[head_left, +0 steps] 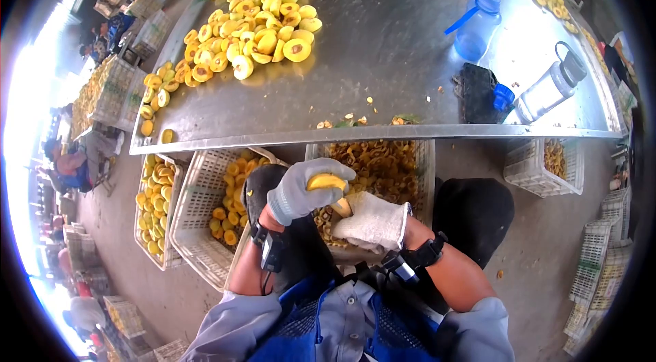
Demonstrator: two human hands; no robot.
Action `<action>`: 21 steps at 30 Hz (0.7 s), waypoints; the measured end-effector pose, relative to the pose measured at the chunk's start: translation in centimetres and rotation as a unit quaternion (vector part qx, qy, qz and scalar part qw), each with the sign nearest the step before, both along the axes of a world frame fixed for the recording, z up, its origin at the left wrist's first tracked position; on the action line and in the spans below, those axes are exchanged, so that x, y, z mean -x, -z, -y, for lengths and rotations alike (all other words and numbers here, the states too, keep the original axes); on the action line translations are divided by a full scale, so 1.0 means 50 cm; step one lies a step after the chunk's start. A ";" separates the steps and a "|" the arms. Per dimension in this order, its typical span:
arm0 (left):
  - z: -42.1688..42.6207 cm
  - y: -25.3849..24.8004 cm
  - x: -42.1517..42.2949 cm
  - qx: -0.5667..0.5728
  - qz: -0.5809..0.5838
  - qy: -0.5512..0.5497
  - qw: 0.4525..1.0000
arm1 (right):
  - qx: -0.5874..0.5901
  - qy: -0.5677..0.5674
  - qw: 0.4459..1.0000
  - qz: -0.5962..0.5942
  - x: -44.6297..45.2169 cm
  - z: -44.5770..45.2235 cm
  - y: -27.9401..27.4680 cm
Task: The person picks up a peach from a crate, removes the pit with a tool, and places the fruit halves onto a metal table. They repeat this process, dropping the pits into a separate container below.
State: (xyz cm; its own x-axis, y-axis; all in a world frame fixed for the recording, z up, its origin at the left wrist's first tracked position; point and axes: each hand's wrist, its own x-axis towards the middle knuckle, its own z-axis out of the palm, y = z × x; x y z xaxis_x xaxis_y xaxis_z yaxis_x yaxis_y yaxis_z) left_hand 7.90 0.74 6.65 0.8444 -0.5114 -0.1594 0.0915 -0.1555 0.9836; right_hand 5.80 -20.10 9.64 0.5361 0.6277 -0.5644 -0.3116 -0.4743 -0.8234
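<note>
My left hand, in a grey glove, is closed around a yellow peach half. Close beside it, my right hand wears a whitish cloth glove and has its fingers curled. A short tan, wooden-looking piece sticks out of the right glove towards the peach; its kind is mostly hidden. Both hands are over a crate of brownish-yellow peach scraps between my knees. On the metal table in front, a heap of peach halves lies at the left.
Left of my knees stand two white crates with peach halves. A blue bottle, a clear bottle and a black object are at the table's right. Another crate sits under the right side. People work at far left.
</note>
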 end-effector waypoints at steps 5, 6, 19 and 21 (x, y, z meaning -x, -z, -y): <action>-0.007 0.005 -0.017 0.035 -0.013 0.061 0.997 | -0.028 0.012 0.993 -0.115 0.006 0.006 0.043; -0.009 0.006 -0.018 0.043 -0.013 0.072 0.996 | -0.055 0.027 0.985 -0.160 0.009 0.008 0.047; -0.003 0.000 -0.004 0.110 0.012 -0.011 0.994 | -0.038 0.062 0.981 -0.181 0.005 -0.008 0.057; -0.005 -0.006 -0.003 0.115 0.015 -0.031 0.993 | -0.015 0.049 0.989 -0.139 0.004 -0.011 0.061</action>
State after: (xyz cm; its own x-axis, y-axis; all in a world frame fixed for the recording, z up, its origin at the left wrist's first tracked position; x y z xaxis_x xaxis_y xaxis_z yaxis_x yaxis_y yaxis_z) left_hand 8.03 0.98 6.97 0.8778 -0.4787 -0.0183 0.0632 0.0780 0.9949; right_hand 5.58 -19.53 6.60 0.4215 0.5999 -0.6801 -0.5715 -0.4066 -0.7128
